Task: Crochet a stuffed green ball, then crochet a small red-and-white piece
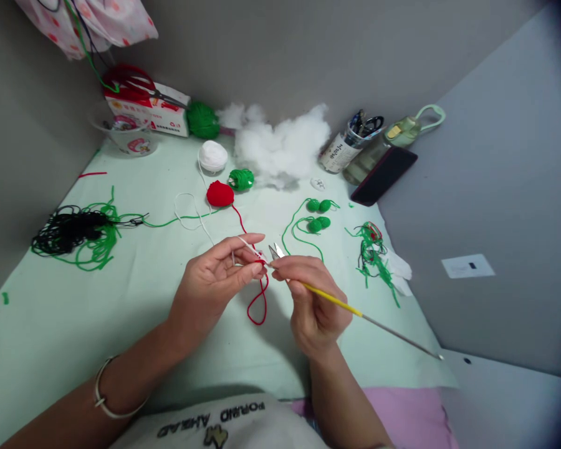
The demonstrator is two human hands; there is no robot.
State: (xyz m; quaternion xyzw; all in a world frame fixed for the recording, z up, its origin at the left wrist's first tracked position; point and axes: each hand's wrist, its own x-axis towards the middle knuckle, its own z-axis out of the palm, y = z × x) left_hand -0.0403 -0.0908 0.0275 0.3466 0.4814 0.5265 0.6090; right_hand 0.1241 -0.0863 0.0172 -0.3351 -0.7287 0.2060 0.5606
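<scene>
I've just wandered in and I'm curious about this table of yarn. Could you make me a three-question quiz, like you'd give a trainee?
1. Multiple choice: how many small green balls lie in pairs beside the loose green strands?
A) two
B) four
C) six

2. True or false: the fluffy white stuffing lies farther from the person than the red yarn ball.

3. Fill in the blank: the long thin tool in the right hand has a ____ grip.

Key: 1. B; 2. True; 3. yellow
</scene>
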